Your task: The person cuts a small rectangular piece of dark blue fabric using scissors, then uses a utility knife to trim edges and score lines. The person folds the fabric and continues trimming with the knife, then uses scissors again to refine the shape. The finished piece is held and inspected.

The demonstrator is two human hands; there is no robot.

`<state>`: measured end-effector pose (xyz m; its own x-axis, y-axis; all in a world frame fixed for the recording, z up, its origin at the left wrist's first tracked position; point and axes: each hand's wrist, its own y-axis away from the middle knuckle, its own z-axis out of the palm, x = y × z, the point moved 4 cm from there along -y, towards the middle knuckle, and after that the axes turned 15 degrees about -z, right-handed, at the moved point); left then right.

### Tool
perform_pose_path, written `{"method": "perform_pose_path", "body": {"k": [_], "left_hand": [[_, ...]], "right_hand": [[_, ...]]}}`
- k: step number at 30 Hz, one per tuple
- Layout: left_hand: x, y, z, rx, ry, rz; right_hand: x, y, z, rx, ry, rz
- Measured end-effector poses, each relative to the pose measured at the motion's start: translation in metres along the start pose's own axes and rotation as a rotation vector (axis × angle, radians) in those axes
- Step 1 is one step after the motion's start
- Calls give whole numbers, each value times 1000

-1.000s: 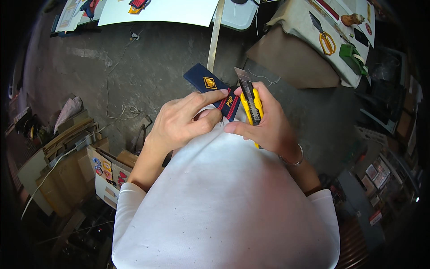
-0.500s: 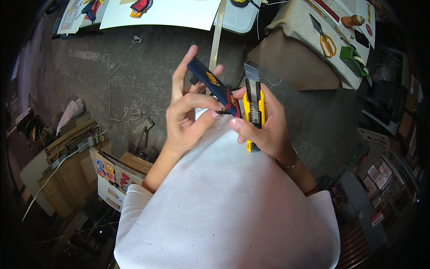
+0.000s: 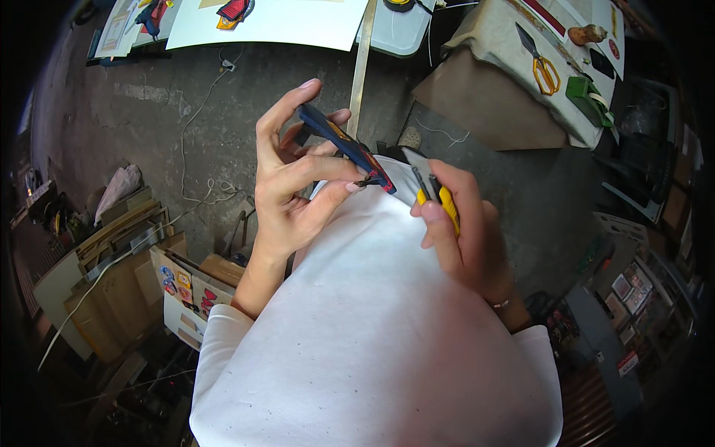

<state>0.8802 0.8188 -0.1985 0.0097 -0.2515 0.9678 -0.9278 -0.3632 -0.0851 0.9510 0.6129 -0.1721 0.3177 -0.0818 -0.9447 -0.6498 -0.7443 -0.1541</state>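
Note:
Between the fingers of my left hand [image 3: 287,190] is a dark blue flat strip [image 3: 344,143] with a gold emblem and a red-trimmed lower end, much like an epaulette. It is tilted, seen nearly edge-on, and my thumb and index finger pinch a small dark bit by its lower end. My right hand [image 3: 477,231] grips a yellow and black snap-off utility knife [image 3: 449,205], its blade out and pointing up and left. The blade is apart from the strip; my fingers hide most of the knife's handle.
Ahead is a white-topped table [image 3: 298,26] carrying red and orange patches [image 3: 235,11]. Orange-handled scissors [image 3: 546,74] and a green tape dispenser [image 3: 585,98] lie on the covered table at right. Cardboard and boards [image 3: 112,298] stand at left; a cord [image 3: 184,156] crosses the floor.
My right hand has drawn the knife away to the right and down, tilting its blade leftward. My left hand has shifted slightly left and turned the strip more edge-on.

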Motion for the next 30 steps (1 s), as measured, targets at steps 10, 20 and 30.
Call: {"method": "perform_pose_path", "body": {"k": [10, 20, 30], "left_hand": [[8, -3, 2, 28, -130, 45], [11, -3, 0, 55, -209, 37], [15, -2, -2, 29, -267, 35]], "right_hand": [[-22, -1, 1, -246, 303, -6], [-21, -1, 3, -265, 313, -2], [-22, -2, 6, -282, 386, 10]]}}
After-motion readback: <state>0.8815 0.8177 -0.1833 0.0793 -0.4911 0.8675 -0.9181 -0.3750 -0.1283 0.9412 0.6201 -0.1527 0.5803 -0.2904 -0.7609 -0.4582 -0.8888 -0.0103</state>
